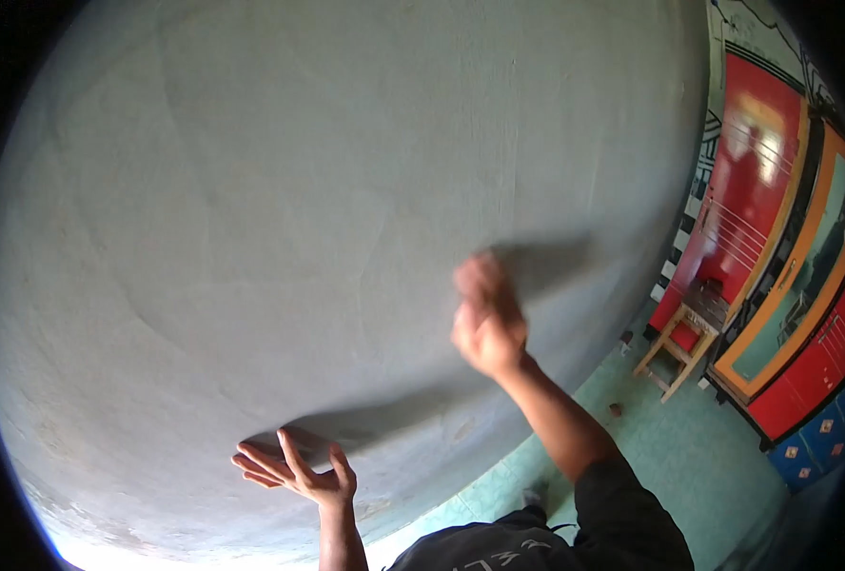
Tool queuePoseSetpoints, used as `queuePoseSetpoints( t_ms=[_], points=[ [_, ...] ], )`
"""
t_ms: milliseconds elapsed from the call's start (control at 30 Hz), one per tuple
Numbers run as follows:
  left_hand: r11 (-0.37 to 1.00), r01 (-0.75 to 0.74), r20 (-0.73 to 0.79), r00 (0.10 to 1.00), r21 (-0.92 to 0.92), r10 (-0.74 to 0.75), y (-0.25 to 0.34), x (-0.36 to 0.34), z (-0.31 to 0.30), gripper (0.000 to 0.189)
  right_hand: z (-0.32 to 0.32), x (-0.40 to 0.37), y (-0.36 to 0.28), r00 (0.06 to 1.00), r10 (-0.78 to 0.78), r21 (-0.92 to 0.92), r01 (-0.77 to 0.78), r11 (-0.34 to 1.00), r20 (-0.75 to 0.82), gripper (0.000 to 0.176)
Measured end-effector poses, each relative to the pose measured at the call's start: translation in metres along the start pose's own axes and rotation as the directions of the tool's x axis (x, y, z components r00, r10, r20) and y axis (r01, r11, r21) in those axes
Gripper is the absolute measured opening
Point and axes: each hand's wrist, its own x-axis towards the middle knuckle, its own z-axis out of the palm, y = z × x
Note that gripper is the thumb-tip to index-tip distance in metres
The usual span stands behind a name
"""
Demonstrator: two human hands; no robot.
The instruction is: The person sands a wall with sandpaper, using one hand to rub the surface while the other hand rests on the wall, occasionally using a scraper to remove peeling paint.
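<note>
A large grey plastered wall (280, 209) fills most of the head view, with faint ridges and streaks across its surface. Low on it, my left hand (301, 473) is at the wall with fingers spread and thumb apart, holding nothing. Farther up and to the right, my right hand (489, 319) is raised close in front of the plaster. Motion blurs its fingers, so I cannot tell whether they hold something. Both hands cast dark shadows on the wall.
On the right stand a red door panel (751, 181) and an orange-framed glass cabinet (803, 276). A wooden stool (681, 344) stands before them on the green tiled floor (665, 457). A small brown lump (616, 410) lies on the tiles.
</note>
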Motion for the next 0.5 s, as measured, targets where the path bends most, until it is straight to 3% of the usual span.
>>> queuePoseSetpoints(
  t_ms=[67, 133, 200, 267, 300, 333, 367, 433, 500],
  points=[
    [0.999, 0.016, -0.012, 1.000, 0.037, -0.015, -0.015, 0.017, 0.008, 0.078, 0.018, 0.005, 0.008, 0.942, -0.334, 0.214, 0.323, 0.922, 0.018, 0.026],
    [0.999, 0.027, -0.027, 0.999, 0.036, -0.026, -0.001, 0.028, 0.013, 0.080, 0.011, 0.035, 0.063, 0.988, -0.033, -0.082, 0.021, 0.996, -0.153, 0.033],
    [0.998, 0.065, -0.046, 0.997, 0.026, -0.064, 0.029, 0.036, 0.015, 0.081, -0.009, 0.047, 0.082, 0.900, 0.400, 0.062, -0.395, 0.917, -0.173, 0.042],
    [0.997, 0.006, -0.040, 0.999, 0.078, -0.002, 0.054, 0.052, 0.013, 0.086, -0.005, 0.070, 0.100, 0.956, 0.127, -0.099, -0.158, 0.983, -0.266, 0.045],
    [0.997, 0.010, -0.026, 1.000, 0.081, -0.008, 0.070, 0.062, 0.010, 0.087, -0.005, 0.078, 0.086, 0.979, -0.064, 0.130, 0.090, 0.987, -0.192, 0.046],
    [0.996, 0.011, -0.014, 1.000, 0.084, -0.010, 0.088, 0.072, 0.007, 0.088, -0.018, 0.070, 0.079, 0.981, -0.163, 0.206, 0.139, 0.969, 0.106, 0.044],
    [0.997, 0.005, -0.013, 1.000, 0.083, -0.004, 0.105, 0.082, 0.005, 0.089, -0.022, 0.080, 0.092, 0.944, -0.324, 0.248, 0.299, 0.921, 0.063, 0.044],
    [0.997, 0.018, -0.007, 1.000, 0.072, -0.018, 0.144, 0.098, 0.006, 0.088, -0.039, 0.105, 0.119, 0.938, -0.342, 0.223, 0.344, 0.912, -0.053, 0.042],
    [0.997, 0.022, -0.017, 1.000, 0.079, -0.021, 0.193, 0.116, -0.009, 0.087, -0.070, 0.144, 0.149, 0.982, -0.062, 0.162, 0.092, 0.982, -0.180, 0.034]
  ],
)
